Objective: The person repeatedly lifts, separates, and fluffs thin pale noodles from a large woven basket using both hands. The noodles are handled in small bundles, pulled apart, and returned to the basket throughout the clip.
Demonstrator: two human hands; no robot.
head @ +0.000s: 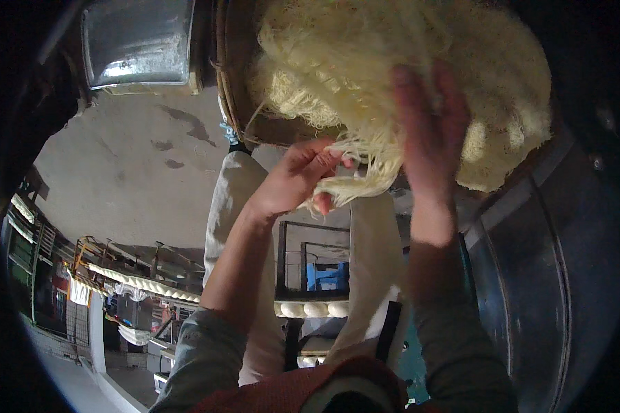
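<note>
A large pale-yellow heap of thin noodle-like strands [305,98] lies in a shallow round basket [274,129] before me. My left hand [310,170] is at the basket's near edge, gripping a bundle of the strands [377,180]. That bundle loops below the fingers and runs back up toward the heap. Over the heap, my right hand [434,124] is blurred, its fingers stretched out and spread. Loose strands pass close along its left side; whether its hidden thumb touches them is unclear.
A shiny metal container [139,46] stands at the upper left. Dark metal panels [527,273] run along the right. Between my legs show a dark frame [312,297], a blue plastic object [328,276] and a row of round white lumps [315,310]. Racks [134,284] stand at lower left.
</note>
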